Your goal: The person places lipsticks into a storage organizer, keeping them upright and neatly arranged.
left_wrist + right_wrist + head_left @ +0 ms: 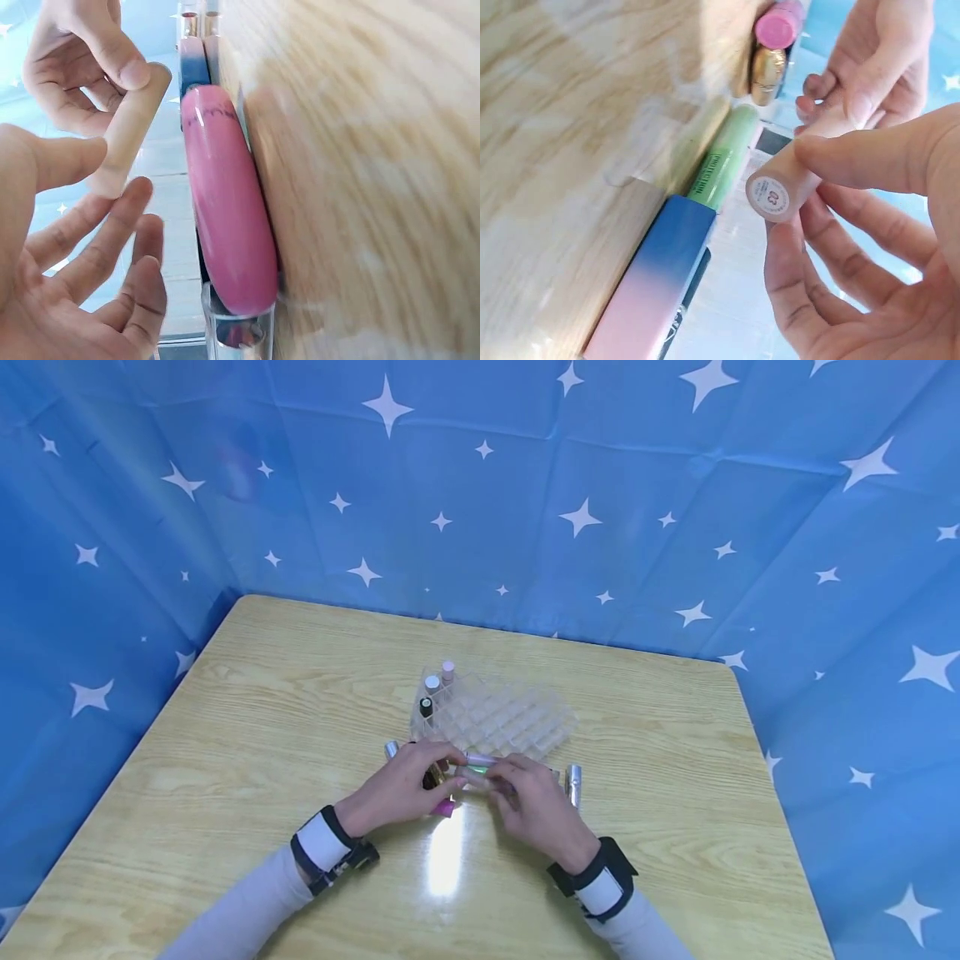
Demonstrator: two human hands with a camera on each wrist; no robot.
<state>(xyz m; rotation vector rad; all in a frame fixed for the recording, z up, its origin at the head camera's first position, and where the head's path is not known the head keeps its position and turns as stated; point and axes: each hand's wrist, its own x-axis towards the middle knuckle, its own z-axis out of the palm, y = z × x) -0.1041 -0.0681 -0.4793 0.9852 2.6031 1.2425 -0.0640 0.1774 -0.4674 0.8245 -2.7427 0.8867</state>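
Both hands pinch a beige lipstick tube (135,127), one at each end, just above the table. My left hand (408,781) holds one end between thumb and fingers. At the other end is my right hand (542,810), its thumb on top and fingertips below. A round label marked 03 shows on the tube's end in the right wrist view. Below the hands lie a green tube (724,161) with lettering, a blue-to-pink lipstick case (652,281), a gold tube (767,75) and a glossy pink tube (229,202).
A clear compartment rack (502,714) stands just beyond the hands. In its left end sit a pink-capped tube (447,671), a white-capped one (432,683) and a black-capped one (426,706). A silver tube (573,783) lies right of the right hand. Starry blue cloth (480,485) hangs behind.
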